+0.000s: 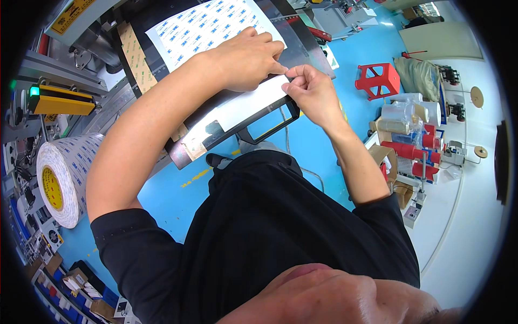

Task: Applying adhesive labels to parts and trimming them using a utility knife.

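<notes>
A white sheet (208,29) with a repeated blue print lies on a dark flat work surface at the top of the view. My left hand (248,60) rests over its lower right part, fingers bent, with the tip nearest my right hand pointing towards it. Close by, my right hand (313,92) pinches thumb and forefinger together. The fingertips of both hands almost meet, and whatever lies between them is too small to make out. Below them a shiny pale strip (248,105) runs along the near edge of the surface.
A black frame-shaped handle (270,125) sticks out from the near edge. At left stand a large printed roll (70,173) and a yellow machine bar (65,101). A red stool (377,81) is on the blue floor at right, beside shelves with plastic-wrapped rolls (396,116).
</notes>
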A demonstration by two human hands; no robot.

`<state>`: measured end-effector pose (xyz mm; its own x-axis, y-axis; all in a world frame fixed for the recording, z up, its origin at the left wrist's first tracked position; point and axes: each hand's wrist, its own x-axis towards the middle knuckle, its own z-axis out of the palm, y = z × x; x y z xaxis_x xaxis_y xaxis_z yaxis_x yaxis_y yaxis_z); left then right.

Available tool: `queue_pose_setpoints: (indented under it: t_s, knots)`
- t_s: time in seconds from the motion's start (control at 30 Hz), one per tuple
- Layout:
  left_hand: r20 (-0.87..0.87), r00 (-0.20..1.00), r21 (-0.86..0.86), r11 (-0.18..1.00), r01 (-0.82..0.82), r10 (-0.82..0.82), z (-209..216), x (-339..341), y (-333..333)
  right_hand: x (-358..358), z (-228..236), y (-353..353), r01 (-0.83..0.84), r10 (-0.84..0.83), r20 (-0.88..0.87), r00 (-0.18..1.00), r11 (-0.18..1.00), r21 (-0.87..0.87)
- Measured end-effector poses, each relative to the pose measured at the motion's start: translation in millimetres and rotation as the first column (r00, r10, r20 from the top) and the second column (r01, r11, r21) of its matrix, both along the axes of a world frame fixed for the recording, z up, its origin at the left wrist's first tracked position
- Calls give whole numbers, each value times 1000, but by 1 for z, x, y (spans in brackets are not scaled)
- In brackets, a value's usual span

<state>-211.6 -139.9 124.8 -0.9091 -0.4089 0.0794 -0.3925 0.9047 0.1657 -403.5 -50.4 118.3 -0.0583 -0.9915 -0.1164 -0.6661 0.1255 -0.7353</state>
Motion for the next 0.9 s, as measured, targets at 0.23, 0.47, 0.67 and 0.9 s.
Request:
queue_pose_setpoints:
  t_s: [0.23,0.47,0.67,0.9]
  knots:
    - [25,998,-50,997,54,-53,0,0,-4,20,-6,29,-470,381,-281,881,628,-621]
    - [28,996,-77,994,82,-80,-2,-1,-3,36,19,74,-670,752,-319,577,211,-712]
    - [-26,999,-122,992,27,-31,-3,1,5,-4,49,73,-603,890,26,455,330,-726]
    - [-304,932,88,980,-178,197,6,31,8,-120,42,-25,-270,513,354,782,791,-549]
